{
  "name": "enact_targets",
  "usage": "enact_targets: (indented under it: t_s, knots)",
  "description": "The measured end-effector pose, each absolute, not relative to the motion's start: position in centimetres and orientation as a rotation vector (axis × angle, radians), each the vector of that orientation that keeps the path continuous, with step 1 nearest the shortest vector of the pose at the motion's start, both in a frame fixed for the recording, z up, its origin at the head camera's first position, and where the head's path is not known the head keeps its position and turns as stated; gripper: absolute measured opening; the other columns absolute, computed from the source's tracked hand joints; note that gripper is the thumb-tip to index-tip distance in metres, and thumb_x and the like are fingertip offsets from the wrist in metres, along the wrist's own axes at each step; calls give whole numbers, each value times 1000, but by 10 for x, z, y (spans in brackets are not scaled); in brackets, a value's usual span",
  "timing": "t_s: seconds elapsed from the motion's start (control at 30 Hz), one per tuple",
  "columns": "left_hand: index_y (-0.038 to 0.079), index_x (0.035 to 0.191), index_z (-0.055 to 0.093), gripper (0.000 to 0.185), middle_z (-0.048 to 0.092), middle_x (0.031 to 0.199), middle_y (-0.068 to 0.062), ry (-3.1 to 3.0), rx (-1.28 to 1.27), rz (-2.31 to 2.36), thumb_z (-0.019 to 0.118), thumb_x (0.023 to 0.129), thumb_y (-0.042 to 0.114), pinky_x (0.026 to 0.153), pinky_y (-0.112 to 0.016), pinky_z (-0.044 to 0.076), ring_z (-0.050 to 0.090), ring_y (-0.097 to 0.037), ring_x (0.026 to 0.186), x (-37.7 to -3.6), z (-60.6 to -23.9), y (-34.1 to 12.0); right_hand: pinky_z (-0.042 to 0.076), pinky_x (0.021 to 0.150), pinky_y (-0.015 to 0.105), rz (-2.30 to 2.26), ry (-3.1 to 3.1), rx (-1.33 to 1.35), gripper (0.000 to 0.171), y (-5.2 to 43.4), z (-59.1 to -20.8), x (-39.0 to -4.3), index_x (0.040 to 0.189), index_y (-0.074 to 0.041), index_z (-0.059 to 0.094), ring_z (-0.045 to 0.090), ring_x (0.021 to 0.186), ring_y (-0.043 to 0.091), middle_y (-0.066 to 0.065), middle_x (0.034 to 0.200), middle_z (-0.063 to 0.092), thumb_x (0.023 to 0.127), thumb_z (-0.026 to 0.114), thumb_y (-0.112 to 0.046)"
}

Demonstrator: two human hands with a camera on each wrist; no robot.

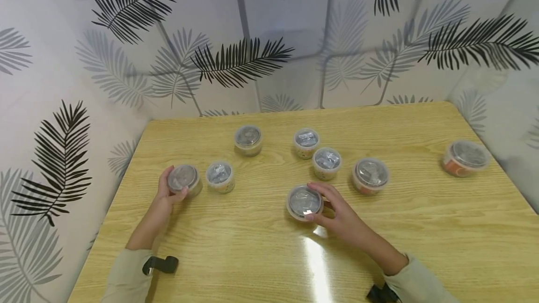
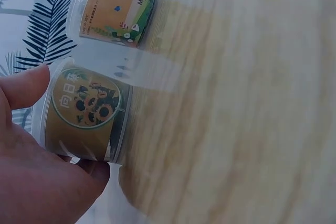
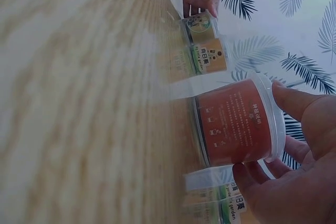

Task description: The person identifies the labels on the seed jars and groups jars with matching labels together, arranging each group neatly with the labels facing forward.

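Observation:
At the left of the table, my left hand (image 1: 163,196) grips a round lidded plastic tub (image 1: 184,177) by its sides. In the left wrist view, that tub (image 2: 86,114) carries a brown label with sunflowers. A smaller tub (image 1: 220,177) with an orange and green label stands just right of it. Near the middle, my right hand (image 1: 343,216) holds another lidded tub (image 1: 304,201) between thumb and fingers. The right wrist view gives this tub (image 3: 236,121) a red label with white print. Whether either held tub touches the table cannot be told.
Behind the right hand stand two small tubs (image 1: 306,143) (image 1: 327,162). A larger tub (image 1: 371,175) is to their right, and another (image 1: 465,157) sits near the table's right edge. One more tub (image 1: 248,139) stands at the back left. A leaf-patterned wall (image 1: 286,27) borders the wooden table (image 1: 236,251).

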State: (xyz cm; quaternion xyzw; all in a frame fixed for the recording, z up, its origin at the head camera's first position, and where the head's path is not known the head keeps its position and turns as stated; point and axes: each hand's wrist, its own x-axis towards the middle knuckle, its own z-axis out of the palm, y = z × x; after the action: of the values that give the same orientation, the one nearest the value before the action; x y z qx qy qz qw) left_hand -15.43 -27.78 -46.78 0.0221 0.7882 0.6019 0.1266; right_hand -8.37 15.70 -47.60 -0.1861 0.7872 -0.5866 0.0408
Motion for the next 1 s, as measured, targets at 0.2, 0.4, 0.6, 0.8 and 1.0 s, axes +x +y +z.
enact_targets:
  t_s: [0.2, 0.4, 0.6, 0.8, 1.0]
  knots:
    - [14, 146, -12, 80, -7, 149, -20, 2281, 60, 1758, 51, 96, 11, 108, -54, 8, 0, -38, 136, -160, -466, -277, 36, 100, 45, -1781, 2407, -570, 65, 157, -475, -82, 139, -13, 39, 33, 128, 22, 3, 141, 33, 83, 71, -18]
    - [17, 146, -13, 82, -9, 149, -19, 2293, 75, 1747, 52, 96, 17, 108, -55, 7, -3, -37, 137, -158, -463, -276, 35, 101, 45, -1789, 2401, -575, 66, 158, -476, -82, 140, -12, 37, 33, 129, 23, 4, 142, 33, 84, 70, -18]
    - [17, 146, -12, 81, -9, 150, -17, 2286, 74, 1767, 52, 96, 17, 109, -53, 8, -1, -36, 137, -159, -464, -276, 37, 100, 40, -1757, 2418, -549, 72, 158, -475, -82, 141, -5, 34, 36, 127, 22, 7, 141, 35, 82, 72, -22]
    - [16, 147, -11, 82, -5, 150, -17, 2263, 82, 1800, 53, 96, 17, 109, -50, 10, 4, -33, 138, -158, -465, -277, 37, 100, 39, -1739, 2418, -537, 75, 159, -475, -83, 142, -4, 32, 36, 127, 22, 8, 142, 34, 82, 72, -25]
    - [18, 146, -14, 86, -1, 151, -15, 2263, 114, 1798, 54, 95, 21, 110, -45, 15, 9, -31, 138, -160, -467, -281, 37, 101, 40, -1739, 2424, -532, 76, 159, -475, -83, 142, -5, 33, 36, 127, 23, 8, 142, 34, 80, 73, -25]
